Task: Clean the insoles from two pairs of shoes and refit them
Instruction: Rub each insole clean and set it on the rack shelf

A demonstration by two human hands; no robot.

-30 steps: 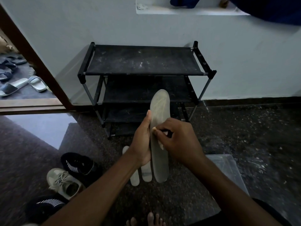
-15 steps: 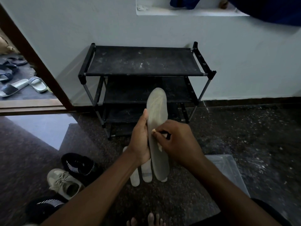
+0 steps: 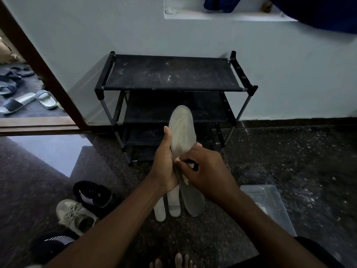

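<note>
My left hand (image 3: pixel 164 165) grips a long pale grey insole (image 3: pixel 182 128) by its left edge and holds it upright in front of the shoe rack. My right hand (image 3: pixel 208 171) is curled round a small pale object that I cannot identify and presses it against the middle of the insole. Two more pale insoles (image 3: pixel 160 209) (image 3: pixel 173 206) lie side by side on the floor below my hands. A black shoe (image 3: pixel 92 194), a beige laced sneaker (image 3: pixel 75 215) and another black shoe (image 3: pixel 52 244) sit on the floor at the lower left.
A black three-tier shoe rack (image 3: pixel 170 74) stands against the pale wall, its shelves bare and dusty. A clear plastic box (image 3: pixel 270 206) lies on the dark speckled floor at the right. Slippers (image 3: pixel 23 101) lie beyond the doorway at the left. Bare toes (image 3: pixel 173 262) show at the bottom edge.
The insole has shifted slightly left in my left hand. My right hand has slid a little down and left along it, pressed against it throughout.
</note>
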